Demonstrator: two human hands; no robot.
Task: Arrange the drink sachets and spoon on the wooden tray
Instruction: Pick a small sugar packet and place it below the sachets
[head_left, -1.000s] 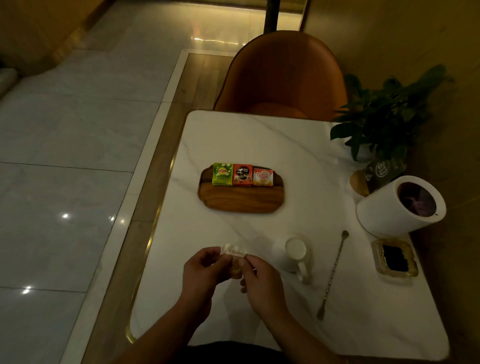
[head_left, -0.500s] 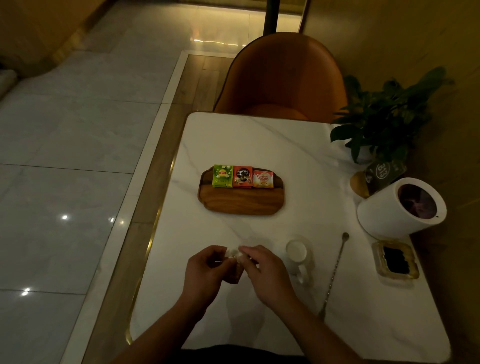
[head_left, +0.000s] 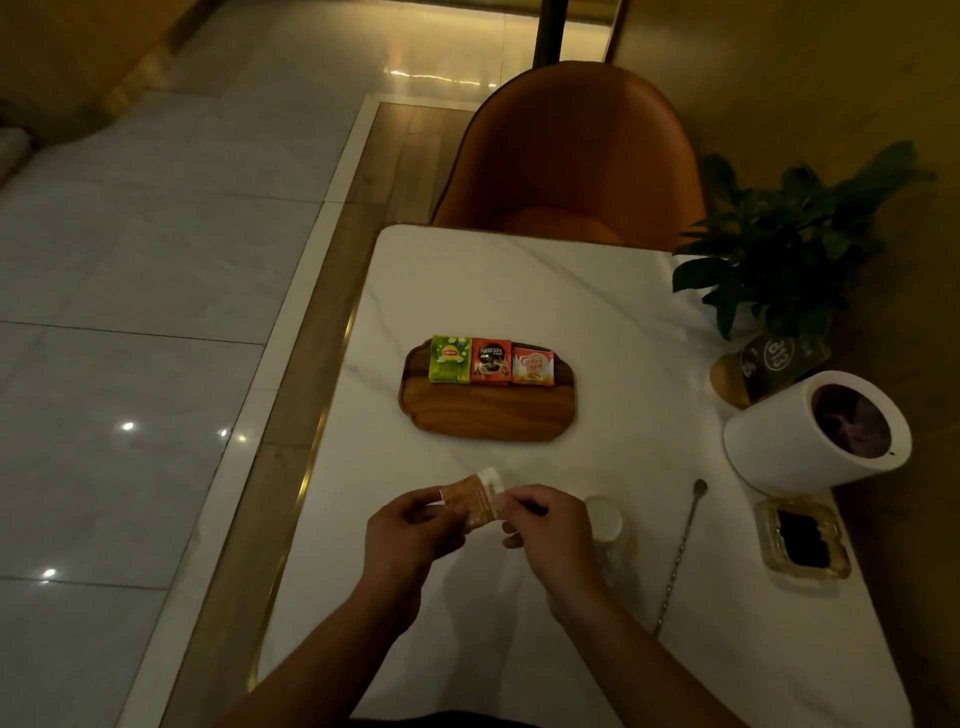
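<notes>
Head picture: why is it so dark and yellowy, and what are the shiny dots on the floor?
Head view: dim, warm light; the dots are light glare on the glossy floor tiles; sachet labels on the wooden tray are readable; the held sachet looks slightly blurred.

On the table (head_left: 493, 291), a tray (head_left: 488, 415) lies mid-way, with a tea sachet (head_left: 450, 359), coffee sachet (head_left: 491, 362) and creamer sachet (head_left: 533, 366) side by side, left to right, along its far edge. Nearer, the left hand (head_left: 405, 535) and right hand (head_left: 550, 535) pinch a fourth sachet (head_left: 475, 501) between them. Rightward come a cup (head_left: 605, 519), a spoon (head_left: 680, 551), then an ashtray (head_left: 768, 535). A chair (head_left: 571, 156) stands behind the table.
</notes>
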